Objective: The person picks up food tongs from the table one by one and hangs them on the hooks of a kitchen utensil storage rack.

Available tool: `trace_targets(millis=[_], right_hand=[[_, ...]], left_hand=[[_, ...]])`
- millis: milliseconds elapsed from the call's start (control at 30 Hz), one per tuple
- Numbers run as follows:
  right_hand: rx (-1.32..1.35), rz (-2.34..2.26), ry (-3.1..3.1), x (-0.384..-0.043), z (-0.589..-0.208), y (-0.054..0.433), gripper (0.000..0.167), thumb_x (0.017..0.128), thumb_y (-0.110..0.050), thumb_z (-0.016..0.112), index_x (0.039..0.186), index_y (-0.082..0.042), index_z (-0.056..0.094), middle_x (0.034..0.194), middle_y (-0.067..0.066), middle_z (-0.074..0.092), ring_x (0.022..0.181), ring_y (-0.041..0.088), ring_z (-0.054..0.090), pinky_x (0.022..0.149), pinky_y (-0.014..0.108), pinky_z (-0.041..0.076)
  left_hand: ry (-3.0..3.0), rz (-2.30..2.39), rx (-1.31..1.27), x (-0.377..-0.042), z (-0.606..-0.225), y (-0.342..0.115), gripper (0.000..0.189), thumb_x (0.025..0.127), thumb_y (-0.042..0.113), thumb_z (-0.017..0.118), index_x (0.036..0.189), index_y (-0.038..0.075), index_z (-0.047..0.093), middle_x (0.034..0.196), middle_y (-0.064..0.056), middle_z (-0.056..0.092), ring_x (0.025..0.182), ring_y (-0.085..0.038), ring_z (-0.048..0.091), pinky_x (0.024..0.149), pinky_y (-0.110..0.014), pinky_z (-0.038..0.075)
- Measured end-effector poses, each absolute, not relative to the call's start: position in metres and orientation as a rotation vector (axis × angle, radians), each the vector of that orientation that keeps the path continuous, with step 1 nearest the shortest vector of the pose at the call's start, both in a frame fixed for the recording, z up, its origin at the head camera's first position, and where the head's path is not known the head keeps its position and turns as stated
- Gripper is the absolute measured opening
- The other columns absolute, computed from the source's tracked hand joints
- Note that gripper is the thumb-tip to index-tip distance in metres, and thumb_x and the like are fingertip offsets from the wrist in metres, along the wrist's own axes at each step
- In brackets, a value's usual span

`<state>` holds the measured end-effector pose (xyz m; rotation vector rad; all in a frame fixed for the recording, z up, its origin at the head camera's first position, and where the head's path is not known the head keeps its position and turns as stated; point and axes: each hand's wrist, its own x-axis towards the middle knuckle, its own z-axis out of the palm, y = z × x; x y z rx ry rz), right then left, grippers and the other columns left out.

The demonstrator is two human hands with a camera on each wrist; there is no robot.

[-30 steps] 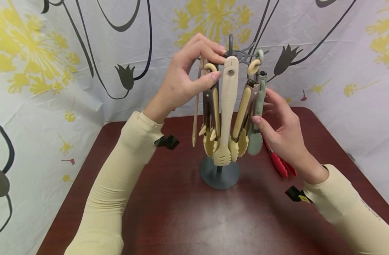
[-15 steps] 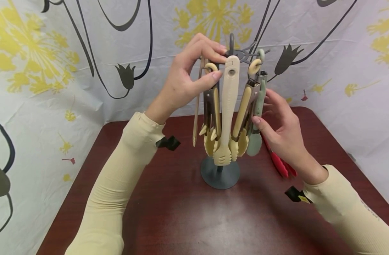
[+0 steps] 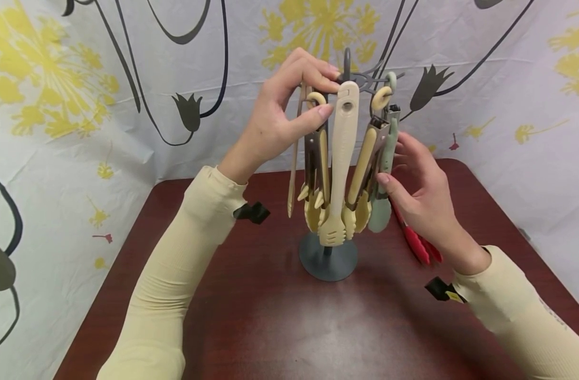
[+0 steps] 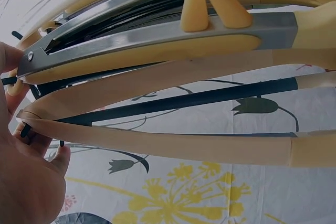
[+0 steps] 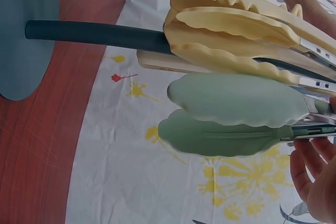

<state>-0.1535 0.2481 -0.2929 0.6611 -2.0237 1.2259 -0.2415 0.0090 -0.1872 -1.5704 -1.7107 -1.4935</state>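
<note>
A dark grey utensil stand (image 3: 328, 259) stands on the table, with several tongs hanging from its hooks. My left hand (image 3: 279, 108) grips the top of the stand, fingertips at the hub and thumb beside a pale-yellow ring. On the right side, my right hand (image 3: 424, 192) holds the sage-green tongs (image 3: 388, 153), thumb in front and fingers behind; their scalloped green heads (image 5: 236, 98) hang apart in the right wrist view. Cream tongs (image 3: 343, 148) hang in front, yellow tongs (image 3: 363, 169) beside them. Beige tongs (image 4: 131, 85) hang close to my left hand in the left wrist view.
Red-tipped tongs (image 3: 417, 247) lie on the dark red table (image 3: 270, 322), partly hidden behind my right hand. A white cloth with printed flowers (image 3: 189, 112) surrounds the table at the back and sides.
The view shifts very slightly, and the stand's top with both hands appears a little further right. Both hands keep the same hold.
</note>
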Motion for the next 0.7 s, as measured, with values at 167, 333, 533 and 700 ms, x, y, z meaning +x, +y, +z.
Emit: trace_targets(millis=[167, 333, 533, 700], right_hand=[[0.65, 1.233, -2.037, -0.1522, -0.292, 0.2491, 0.072, 0.082, 0.014, 0.068, 0.146, -0.013, 0.047, 0.129, -0.009, 0.061, 0.106, 0.007, 0.064, 0.091, 0.016, 0.05], [0.674, 1.246, -2.042, -0.1523, -0.2906, 0.2505, 0.073, 0.083, 0.012, 0.067, 0.147, -0.013, 0.046, 0.13, -0.007, 0.061, 0.108, 0.008, 0.064, 0.093, 0.018, 0.049], [0.691, 1.264, -2.06, -0.1514, -0.2885, 0.2536, 0.074, 0.083, 0.011, 0.066, 0.149, -0.013, 0.042, 0.13, -0.009, 0.062, 0.111, 0.007, 0.064, 0.095, 0.018, 0.049], [0.673, 1.307, -2.062, -0.1492, -0.2829, 0.2553, 0.07, 0.087, 0.007, 0.063, 0.15, -0.012, 0.041, 0.127, -0.005, 0.064, 0.112, 0.011, 0.064, 0.094, 0.018, 0.051]], left_hand=[[-1.711, -1.495, -1.567, -0.2411, -0.1872, 0.0094, 0.023, 0.082, 0.007, 0.064, 0.099, -0.009, 0.066, 0.112, -0.024, 0.058, 0.119, -0.023, 0.053, 0.112, -0.033, 0.039], [-1.7, -1.509, -1.567, -0.2419, -0.1876, 0.0098, 0.023, 0.082, 0.007, 0.064, 0.098, -0.009, 0.065, 0.112, -0.024, 0.057, 0.119, -0.023, 0.053, 0.112, -0.033, 0.039], [-1.7, -1.517, -1.57, -0.2427, -0.1878, 0.0103, 0.023, 0.082, 0.007, 0.065, 0.098, -0.009, 0.066, 0.112, -0.024, 0.058, 0.119, -0.023, 0.053, 0.113, -0.033, 0.039], [-1.695, -1.518, -1.574, -0.2432, -0.188, 0.0101, 0.023, 0.082, 0.008, 0.065, 0.098, -0.008, 0.065, 0.113, -0.024, 0.058, 0.12, -0.023, 0.053, 0.113, -0.033, 0.039]])
